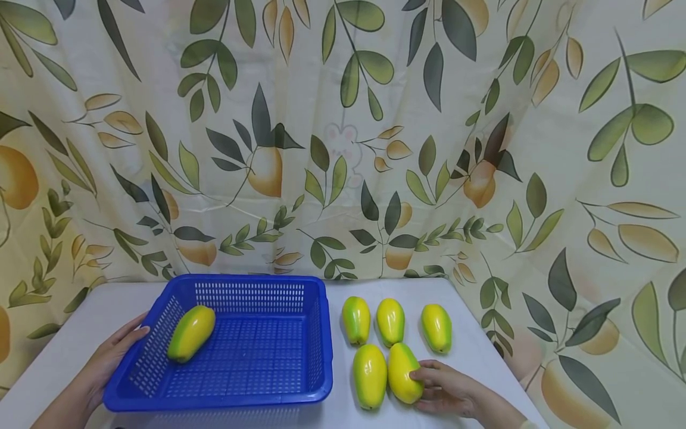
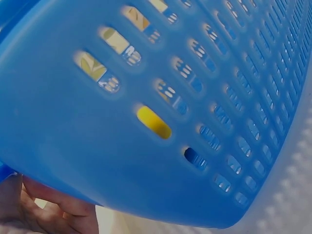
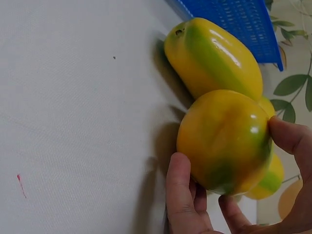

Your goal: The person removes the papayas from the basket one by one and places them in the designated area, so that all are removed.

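My right hand (image 1: 447,388) grips a yellow-green papaya (image 1: 403,374) on the table, thumb on one side and fingers on the other. The right wrist view shows this papaya (image 3: 224,141) end-on between thumb and fingertips, with another papaya (image 3: 212,56) right beside it. My left hand (image 1: 115,354) holds the left rim of a blue plastic basket (image 1: 321,381); its curled fingers (image 2: 63,207) show under the rim in the left wrist view. Inside the basket, one papaya (image 1: 192,333) leans near the left wall.
More papayas lie right of the basket: one beside the gripped one (image 1: 370,376), and three behind, at left (image 1: 356,320), middle (image 1: 390,322) and right (image 1: 436,328). A white cloth covers the table (image 1: 482,351). Behind it hangs a leaf-patterned curtain (image 1: 343,238).
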`<state>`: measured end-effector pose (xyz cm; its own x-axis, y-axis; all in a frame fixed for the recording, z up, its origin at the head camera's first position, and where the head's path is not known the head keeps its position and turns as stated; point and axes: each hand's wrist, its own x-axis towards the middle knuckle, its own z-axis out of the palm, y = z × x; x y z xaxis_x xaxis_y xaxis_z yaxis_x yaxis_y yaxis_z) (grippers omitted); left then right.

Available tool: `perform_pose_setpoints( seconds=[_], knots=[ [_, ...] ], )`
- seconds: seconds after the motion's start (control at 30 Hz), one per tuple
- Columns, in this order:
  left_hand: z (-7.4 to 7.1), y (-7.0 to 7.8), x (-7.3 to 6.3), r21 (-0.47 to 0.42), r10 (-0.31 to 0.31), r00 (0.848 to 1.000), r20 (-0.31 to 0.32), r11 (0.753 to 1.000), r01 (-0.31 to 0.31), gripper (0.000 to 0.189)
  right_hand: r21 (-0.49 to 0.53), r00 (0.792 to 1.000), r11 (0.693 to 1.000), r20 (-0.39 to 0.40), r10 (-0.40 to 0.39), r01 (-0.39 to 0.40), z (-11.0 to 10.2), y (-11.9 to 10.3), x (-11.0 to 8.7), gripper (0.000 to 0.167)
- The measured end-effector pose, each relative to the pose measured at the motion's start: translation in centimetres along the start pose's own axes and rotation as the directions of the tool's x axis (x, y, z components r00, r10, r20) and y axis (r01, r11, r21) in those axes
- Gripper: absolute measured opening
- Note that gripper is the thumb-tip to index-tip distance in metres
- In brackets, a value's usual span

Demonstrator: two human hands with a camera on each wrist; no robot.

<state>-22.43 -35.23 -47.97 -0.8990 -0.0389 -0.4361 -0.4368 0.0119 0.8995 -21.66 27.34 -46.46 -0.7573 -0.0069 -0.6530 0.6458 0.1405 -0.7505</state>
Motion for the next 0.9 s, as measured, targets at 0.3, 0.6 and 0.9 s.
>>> perform_pose_setpoints(
  seconds=[0.3,0.6,0.9],
  knots=[
    [-0.1,-0.2,0.0,-0.009,-0.002,1.0,-0.002,1.0,0.002,0.087,-0.123,0.998,0.992,0.044,-0.033,0.039,-1.2,-0.6,0.0,0.073],
    [0.0,0.2,0.0,0.012,0.003,1.0,-0.008,1.0,-0.003,0.087,-0.302,0.987,0.942,-0.009,-0.158,0.148,-1.4,-5.6,-1.7,0.073],
    [0.0,0.2,-0.1,0.046,0.0,1.0,-0.012,0.999,0.0,0.088,-0.269,0.945,0.905,0.081,-0.318,0.328,4.9,-12.1,-3.7,0.064]
  ],
)
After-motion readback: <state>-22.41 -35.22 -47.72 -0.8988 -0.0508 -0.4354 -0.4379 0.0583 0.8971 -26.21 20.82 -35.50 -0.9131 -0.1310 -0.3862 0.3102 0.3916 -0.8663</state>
